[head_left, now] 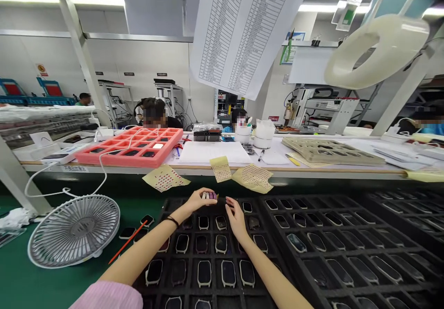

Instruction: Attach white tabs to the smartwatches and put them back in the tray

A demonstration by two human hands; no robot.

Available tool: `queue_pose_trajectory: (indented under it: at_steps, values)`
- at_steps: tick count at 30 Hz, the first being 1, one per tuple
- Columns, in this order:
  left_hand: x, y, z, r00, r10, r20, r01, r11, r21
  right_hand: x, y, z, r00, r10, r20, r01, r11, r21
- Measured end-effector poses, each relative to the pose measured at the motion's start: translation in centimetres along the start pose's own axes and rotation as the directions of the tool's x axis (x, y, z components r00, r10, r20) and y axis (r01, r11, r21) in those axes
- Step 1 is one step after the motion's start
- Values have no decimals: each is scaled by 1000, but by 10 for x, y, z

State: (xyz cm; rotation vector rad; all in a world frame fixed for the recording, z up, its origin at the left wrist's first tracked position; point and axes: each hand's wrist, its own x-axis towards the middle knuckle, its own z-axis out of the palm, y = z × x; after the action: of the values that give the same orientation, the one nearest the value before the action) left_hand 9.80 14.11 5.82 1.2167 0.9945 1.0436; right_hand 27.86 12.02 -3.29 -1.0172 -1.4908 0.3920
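Note:
My left hand [196, 201] is closed around a small stack of watch cases [209, 195], pale ones and purple ones, seen edge-on above the back rows of a black foam tray [194, 261]. My right hand [236, 214] is beside it over the same tray, its fingers extended and apart, with nothing visible in them. Watch cases with dark screens lie face up in the tray's compartments, among them one watch [204, 273] with a pale frame. My right forearm hides part of the tray.
A second black tray [301, 265] of watches adjoins on the right. On the left are a grey fan [81, 230], an orange stick [127, 243] and loose watches [127, 233]. A pink tray [120, 158] and a beige tray [333, 154] occupy the shelf. Printed paper [248, 31] hangs overhead.

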Motion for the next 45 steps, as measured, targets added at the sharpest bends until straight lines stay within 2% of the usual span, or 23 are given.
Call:
queue_pose_trajectory:
  at_steps: [3,5,9,12,17,21,23,28,31,33,34,37,39,41,45]
  values:
    - [-35,-9,-4,992,-121,-41,107,962,-251,-5,-25,-2,992,-87,87,86,996,8]
    - [-60,-16,-7,979,-197,-61,158,906,-393,-11,-44,0,967,-174,186,174,985,17]
    - [-103,-21,-16,947,-311,-77,210,786,-582,-22,-79,10,841,-407,356,413,908,63]
    - [-126,-18,-25,934,-347,-82,210,722,-659,-26,-99,18,780,-499,377,492,862,120]
    - [-150,-14,-39,926,-368,-82,203,670,-714,-29,-126,27,777,-513,366,480,858,183]
    - [-161,-14,-47,942,-328,-71,174,658,-733,-33,-146,33,817,-421,393,381,907,180]
    - [-165,-15,-51,954,-294,-61,156,659,-736,-34,-152,35,822,-387,418,346,922,174]
    - [-173,-19,-61,964,-263,-49,154,696,-702,-35,-155,38,752,-439,492,407,896,179]
    - [-177,-19,-65,967,-253,-38,157,706,-691,-37,-157,36,729,-447,518,406,892,198]
    - [-179,-17,-67,970,-242,-33,156,716,-681,-39,-161,35,744,-420,520,362,907,216]
    - [-180,-16,-68,971,-237,-29,156,724,-672,-40,-163,35,765,-388,513,320,922,219]
    - [-181,-12,-68,974,-228,-8,169,744,-646,-43,-171,38,848,-212,485,141,974,177]
    - [-182,-10,-68,973,-231,-3,176,752,-635,-44,-174,42,879,-70,471,10,992,129]
    - [-181,-10,-68,972,-234,-16,173,759,-628,-44,-173,45,875,60,481,-125,987,105]
    - [-180,-10,-67,973,-232,-15,177,780,-600,-42,-166,49,807,221,547,-343,930,130]
